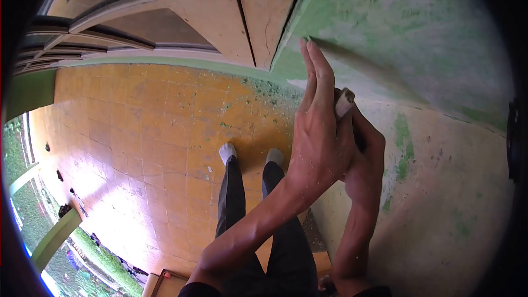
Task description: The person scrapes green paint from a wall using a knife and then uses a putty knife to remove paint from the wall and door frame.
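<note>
My left hand is raised in front of the wall, its back toward me and its visible fingers stretched straight up, tips close to or touching the green surface. Behind it, my right hand is curled, with its fingers partly covered. A pale, worn handle end sticks out between the two hands; the rest of that tool is hidden, so its kind does not show. The wall in front has patchy green paint, with whitish bare areas around it. Small specks dot my forearms.
Green paint flakes lie on the orange tiled floor along the wall's foot. A wooden frame and window panes are at upper left. My feet stand near the wall. A brown wooden item is at the bottom.
</note>
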Motion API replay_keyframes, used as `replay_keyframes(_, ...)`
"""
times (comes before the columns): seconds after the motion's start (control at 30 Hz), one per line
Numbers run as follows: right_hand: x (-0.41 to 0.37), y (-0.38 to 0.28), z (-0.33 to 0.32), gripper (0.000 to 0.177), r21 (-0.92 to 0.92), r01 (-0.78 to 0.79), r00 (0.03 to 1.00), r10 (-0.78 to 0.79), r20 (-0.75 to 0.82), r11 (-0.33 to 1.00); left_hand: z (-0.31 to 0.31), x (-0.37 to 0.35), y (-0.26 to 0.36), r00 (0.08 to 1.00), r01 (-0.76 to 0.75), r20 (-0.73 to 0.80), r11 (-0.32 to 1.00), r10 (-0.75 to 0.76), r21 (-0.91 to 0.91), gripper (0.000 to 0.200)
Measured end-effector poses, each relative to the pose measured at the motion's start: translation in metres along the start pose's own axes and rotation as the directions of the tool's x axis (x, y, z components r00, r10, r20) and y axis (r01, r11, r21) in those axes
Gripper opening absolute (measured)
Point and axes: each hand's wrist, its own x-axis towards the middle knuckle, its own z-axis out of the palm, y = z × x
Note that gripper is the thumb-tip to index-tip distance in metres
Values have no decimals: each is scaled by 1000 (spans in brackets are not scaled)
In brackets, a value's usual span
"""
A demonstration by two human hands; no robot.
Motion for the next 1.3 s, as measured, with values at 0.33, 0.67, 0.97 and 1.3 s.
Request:
replay_keyframes(0.33,4,19,17,46,-12,158,983,-158,-89,987,-9,1,-13,982,-173,-16,938,186,300,71)
replay_keyframes(0.67,-1,11,8,50,-52,212,975,-215,-49,976,-5,1,-6,982,-191,32,965,188,178,68)
replay_keyframes(0.97,-9,-4,-10,47,48,128,992,-127,-12,991,12,-6,6,986,-162,-2,970,165,181,70)
replay_keyframes(1.3,-9,0,-3,47,71,202,979,-200,-33,977,5,-1,-4,986,-162,4,960,165,229,68)
